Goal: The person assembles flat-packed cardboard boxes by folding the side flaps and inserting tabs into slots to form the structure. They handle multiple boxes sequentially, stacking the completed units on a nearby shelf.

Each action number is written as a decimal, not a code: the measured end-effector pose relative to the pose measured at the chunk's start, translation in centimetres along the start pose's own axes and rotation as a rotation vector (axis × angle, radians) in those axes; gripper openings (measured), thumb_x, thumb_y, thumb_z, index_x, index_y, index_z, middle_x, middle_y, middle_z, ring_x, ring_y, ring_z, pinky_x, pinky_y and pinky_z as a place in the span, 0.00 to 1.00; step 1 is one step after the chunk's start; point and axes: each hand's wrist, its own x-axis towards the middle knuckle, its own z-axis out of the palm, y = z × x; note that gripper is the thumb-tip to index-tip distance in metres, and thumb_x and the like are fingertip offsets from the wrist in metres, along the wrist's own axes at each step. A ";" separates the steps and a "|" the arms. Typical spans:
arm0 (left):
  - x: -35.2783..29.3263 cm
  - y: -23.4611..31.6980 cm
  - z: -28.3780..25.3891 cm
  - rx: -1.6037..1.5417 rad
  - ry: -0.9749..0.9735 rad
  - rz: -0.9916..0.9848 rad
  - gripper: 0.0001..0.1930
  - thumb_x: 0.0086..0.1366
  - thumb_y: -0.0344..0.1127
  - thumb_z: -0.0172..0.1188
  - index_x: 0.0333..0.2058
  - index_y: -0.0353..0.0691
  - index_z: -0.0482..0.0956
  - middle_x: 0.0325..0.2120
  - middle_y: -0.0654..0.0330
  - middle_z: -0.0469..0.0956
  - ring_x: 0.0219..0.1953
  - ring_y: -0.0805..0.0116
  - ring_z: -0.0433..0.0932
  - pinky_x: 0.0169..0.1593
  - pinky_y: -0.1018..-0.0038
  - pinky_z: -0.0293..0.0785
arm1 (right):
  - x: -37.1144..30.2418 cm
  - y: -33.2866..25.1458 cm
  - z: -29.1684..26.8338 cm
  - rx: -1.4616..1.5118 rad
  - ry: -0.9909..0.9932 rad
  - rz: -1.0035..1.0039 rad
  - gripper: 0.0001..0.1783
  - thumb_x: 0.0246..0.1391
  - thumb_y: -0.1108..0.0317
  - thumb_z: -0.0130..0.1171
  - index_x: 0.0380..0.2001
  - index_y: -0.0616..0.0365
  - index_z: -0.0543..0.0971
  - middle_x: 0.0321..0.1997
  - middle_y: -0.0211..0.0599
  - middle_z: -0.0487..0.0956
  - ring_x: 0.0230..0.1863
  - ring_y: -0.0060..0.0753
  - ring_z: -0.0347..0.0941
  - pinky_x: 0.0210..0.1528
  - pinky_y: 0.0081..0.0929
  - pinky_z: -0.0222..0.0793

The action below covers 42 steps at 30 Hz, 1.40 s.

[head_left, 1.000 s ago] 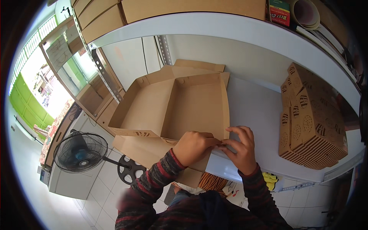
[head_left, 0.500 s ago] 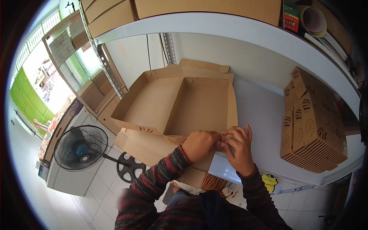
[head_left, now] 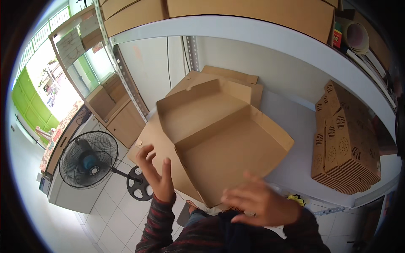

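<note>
An opened brown cardboard box (head_left: 223,145) lies in front of me, its base and lid both with raised walls and joined along a fold. It rests at an angle over flat cardboard sheets (head_left: 156,158). Off the box's left side, my left hand (head_left: 157,173) is raised with fingers apart, holding nothing. My right hand (head_left: 260,201) hovers over the near right part of the box, slightly blurred, fingers stretched out and nothing in it. I cannot tell whether it touches the cardboard.
A stack of folded printed boxes (head_left: 348,139) stands on the right of the white table (head_left: 291,126). Overhead runs a white shelf edge (head_left: 253,25) bearing large cartons and a paper roll (head_left: 355,37). A standing fan (head_left: 89,159) is at the left, beside a cabinet (head_left: 122,126).
The box has turned clockwise and come nearer. My hands, earlier together at its near right corner, have parted: the left moved left, the right moved down. The view has shifted slightly.
</note>
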 end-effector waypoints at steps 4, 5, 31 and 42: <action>3.3 -2.1 -1.3 0.097 -0.230 -0.251 0.24 0.65 0.40 0.58 0.54 0.33 0.66 0.45 0.53 0.72 0.43 0.64 0.74 0.45 0.68 0.71 | 3.5 5.7 -6.3 -0.169 0.197 0.187 0.28 0.54 0.54 0.63 0.51 0.64 0.75 0.50 0.50 0.77 0.51 0.50 0.73 0.59 0.43 0.64; 4.5 -2.2 -1.3 0.102 -0.281 -0.269 0.25 0.66 0.44 0.59 0.53 0.32 0.67 0.42 0.52 0.74 0.38 0.65 0.76 0.40 0.70 0.74 | 4.7 7.9 -7.8 -0.215 0.252 0.264 0.29 0.55 0.53 0.62 0.52 0.66 0.75 0.50 0.51 0.77 0.51 0.51 0.74 0.56 0.39 0.67; 17.1 -11.7 1.1 0.161 -0.677 0.013 0.21 0.65 0.24 0.43 0.57 0.31 0.62 0.28 0.42 0.80 0.32 0.50 0.83 0.35 0.60 0.77 | 11.9 21.1 -2.6 0.240 0.600 0.732 0.13 0.64 0.69 0.49 0.40 0.70 0.77 0.28 0.33 0.76 0.28 0.26 0.80 0.27 0.21 0.75; 18.2 -15.4 2.7 -0.056 -0.787 -0.118 0.25 0.60 0.19 0.45 0.57 0.33 0.59 0.28 0.43 0.80 0.34 0.52 0.84 0.34 0.64 0.78 | 10.5 18.8 0.8 0.271 0.690 0.807 0.16 0.69 0.69 0.41 0.54 0.62 0.70 0.40 0.39 0.80 0.35 0.29 0.82 0.33 0.20 0.77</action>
